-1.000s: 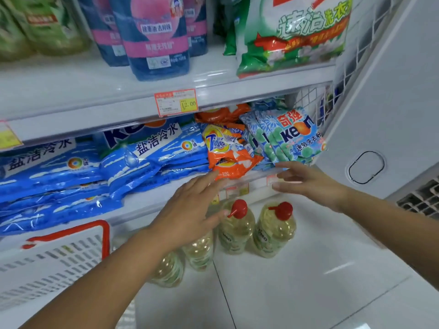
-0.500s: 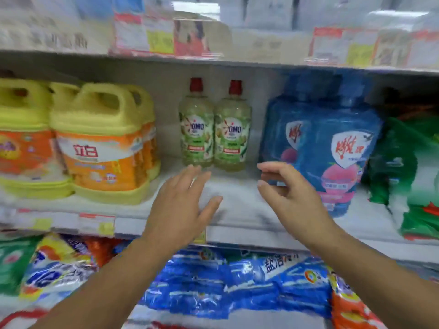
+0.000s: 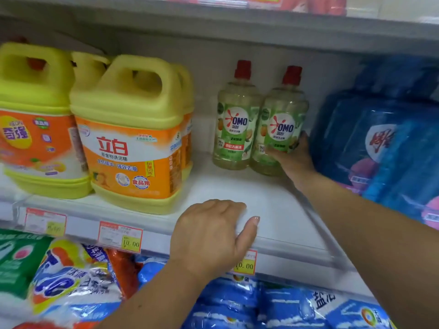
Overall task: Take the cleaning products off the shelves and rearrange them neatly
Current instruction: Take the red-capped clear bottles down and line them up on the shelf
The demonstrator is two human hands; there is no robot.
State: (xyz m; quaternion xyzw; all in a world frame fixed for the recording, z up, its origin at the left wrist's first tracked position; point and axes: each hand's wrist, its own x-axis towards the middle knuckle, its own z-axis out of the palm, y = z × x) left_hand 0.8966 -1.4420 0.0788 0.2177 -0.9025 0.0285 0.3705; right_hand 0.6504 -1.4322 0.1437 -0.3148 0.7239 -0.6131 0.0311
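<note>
Now the right hand [image 3: 294,160] grips the right bottle [image 3: 281,119]; the left hand [image 3: 209,233] rests loosely on the shelf [image 3: 273,205]. Lifting it out probably comes next.

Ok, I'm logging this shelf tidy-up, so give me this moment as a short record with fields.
right hand: grips the right OMO bottle low on its body
left hand: rests on the shelf front, holding nothing
left OMO bottle: upright, beside the gripped one
yellow jugs: upright, left of the bottles
blue refill bags: right of the bottles
</note>
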